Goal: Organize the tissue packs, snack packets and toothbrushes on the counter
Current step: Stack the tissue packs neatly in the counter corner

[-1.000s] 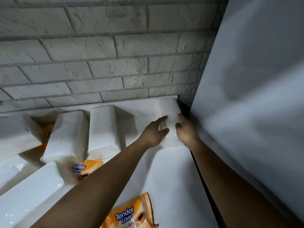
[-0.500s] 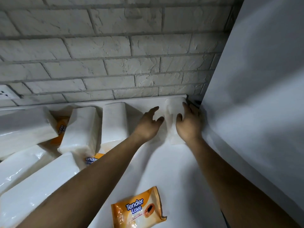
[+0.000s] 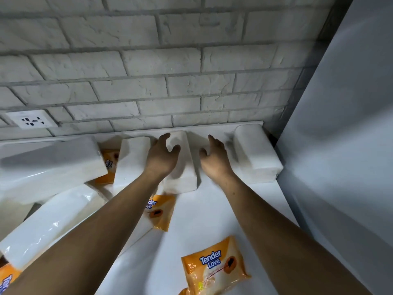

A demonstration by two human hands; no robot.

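A white tissue pack lies at the counter's far right corner against the wall. My right hand hovers open just left of it, fingers spread, holding nothing. My left hand rests open on top of another white tissue pack standing at the back. Left of that stands one more tissue pack, and several others lie jumbled at the left. Orange "Tender Love" packets lie near the front, under my left forearm, and behind the packs. No toothbrush is visible.
A white brick wall runs along the back with a socket at the left. A tall grey panel closes off the right side. The white counter shows between my forearms.
Both hands have let go of the rightmost tissue pack, which now lies in the corner, and moved left to the neighbouring pack. The camera has shifted, showing more of the left side.
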